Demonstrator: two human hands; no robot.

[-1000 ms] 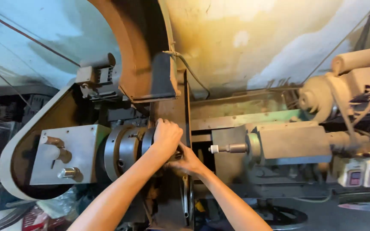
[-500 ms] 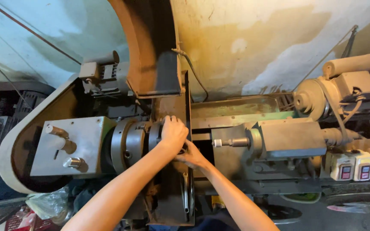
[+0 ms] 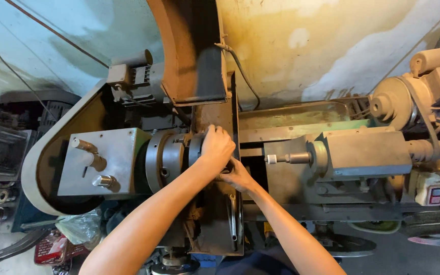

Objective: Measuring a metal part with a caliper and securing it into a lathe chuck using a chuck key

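Both hands barely shifted since earlier: left hand (image 3: 218, 146) stayed curled over the chuck (image 3: 171, 159) at 9 o'clock of the tailstock (image 3: 352, 153), steadying it, right hand (image 3: 237, 174) beneath, fingers hidden, grip unclear.

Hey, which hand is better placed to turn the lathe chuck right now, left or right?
Likely the left hand: it lies curled over the chuck. The right hand sits lower, beside it.
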